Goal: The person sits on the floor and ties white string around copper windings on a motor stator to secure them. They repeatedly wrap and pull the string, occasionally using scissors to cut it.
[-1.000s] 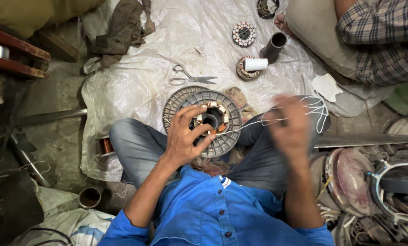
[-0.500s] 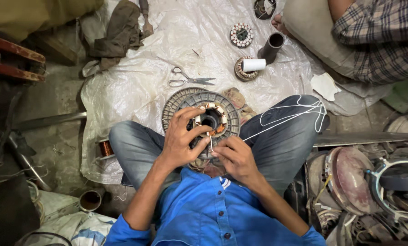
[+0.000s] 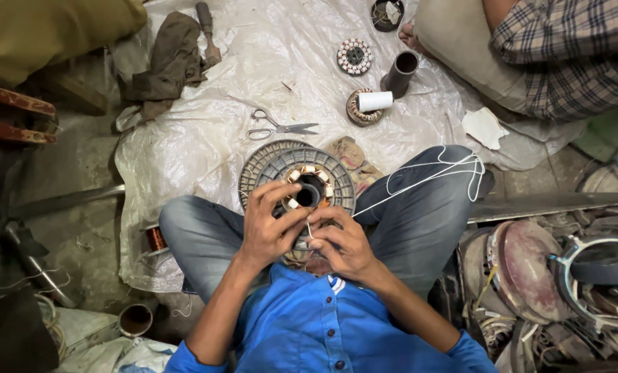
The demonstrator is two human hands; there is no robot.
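Observation:
A round grey fan motor stator [image 3: 296, 169] with copper windings around its centre hole rests on my lap between my knees. My left hand [image 3: 267, 224] grips its near edge, fingers curled over the windings. My right hand [image 3: 343, 242] pinches a white thread [image 3: 419, 178] just beside the stator's near rim. The thread runs up and right over my right knee, where it lies in loose loops.
Scissors [image 3: 281, 128], a wound stator with a white thread spool [image 3: 372, 103], a dark tube [image 3: 400, 71] and another small stator [image 3: 354, 56] lie on the plastic sheet [image 3: 205, 145]. Another person in a checked shirt [image 3: 564, 55] sits far right. Motor housings [image 3: 585, 276] pile at right.
My right hand came down from my raised right side to the stator's near edge and now pinches the thread there. My left hand stayed on the stator.

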